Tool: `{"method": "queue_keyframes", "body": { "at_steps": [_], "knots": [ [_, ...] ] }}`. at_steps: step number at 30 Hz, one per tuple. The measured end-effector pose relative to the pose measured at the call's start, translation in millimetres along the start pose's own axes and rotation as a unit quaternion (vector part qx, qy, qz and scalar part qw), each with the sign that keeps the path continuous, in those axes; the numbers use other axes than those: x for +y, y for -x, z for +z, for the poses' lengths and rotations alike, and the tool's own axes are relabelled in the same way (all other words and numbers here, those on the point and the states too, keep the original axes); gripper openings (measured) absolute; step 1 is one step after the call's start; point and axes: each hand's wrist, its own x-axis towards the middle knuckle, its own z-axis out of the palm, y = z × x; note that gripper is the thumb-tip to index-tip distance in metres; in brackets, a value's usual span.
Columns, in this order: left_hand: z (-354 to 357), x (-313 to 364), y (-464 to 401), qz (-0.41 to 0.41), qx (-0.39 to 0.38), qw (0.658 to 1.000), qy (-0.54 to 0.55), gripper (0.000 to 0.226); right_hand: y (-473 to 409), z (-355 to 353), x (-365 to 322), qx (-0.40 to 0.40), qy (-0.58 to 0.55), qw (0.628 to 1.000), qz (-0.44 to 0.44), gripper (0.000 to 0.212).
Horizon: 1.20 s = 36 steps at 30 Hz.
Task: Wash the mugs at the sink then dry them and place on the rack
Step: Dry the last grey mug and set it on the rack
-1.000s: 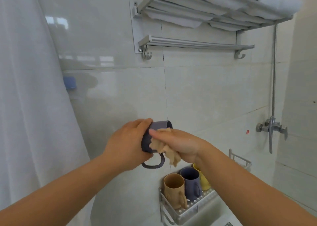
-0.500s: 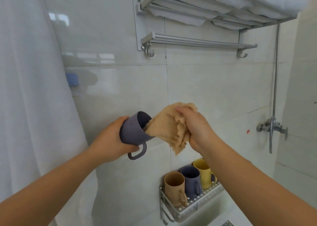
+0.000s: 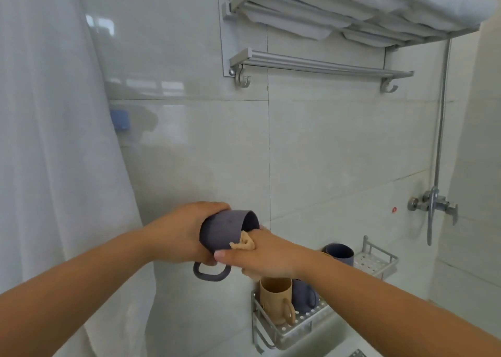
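Head: cloth (formerly out) inside mug

The held mug is slate purple-grey; the cloth against it is tan. Below it, the rack is silver with a dotted, perforated floor, carrying a tan mug and two purple-grey mugs. Left of the held mug, the curtain is plain white.

A white shower curtain hangs at the left. High on the tiled wall, folded white towels lie on a metal towel shelf. A shower valve sits at the right.
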Motion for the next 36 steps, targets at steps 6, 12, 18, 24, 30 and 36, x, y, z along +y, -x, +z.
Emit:
{"method": "queue_keyframes", "body": {
  "at_steps": [6,12,18,24,30,36],
  "knots": [
    [20.4,-9.3,0.2,-0.027,0.061,0.996,0.056,0.068,-8.6,-1.5,12.3,0.108,-0.359,0.921,0.107,0.039],
    [50.6,-10.5,-12.6,-0.100,0.132,0.967,0.193,0.055,-11.0,-28.9,29.8,0.275,-0.454,0.836,0.140,0.035],
    [81.8,-2.4,-44.4,-0.135,0.153,0.871,0.447,0.062,3.3,-47.9,47.5,0.397,-0.414,0.794,0.201,0.032],
    [119.1,30.3,-90.6,-0.112,0.138,0.862,0.474,0.088,16.4,-43.4,68.0,0.382,-0.309,0.845,0.213,0.023],
    [162.8,76.7,-137.6,-0.079,0.103,0.924,0.359,0.083,50.5,-72.6,122.0,0.409,-0.297,0.812,0.290,0.036],
    [203.6,112.8,-211.2,-0.014,-0.020,0.929,0.368,0.070,73.9,-120.6,201.4,0.402,-0.300,0.799,0.333,0.043]
  ]
}}
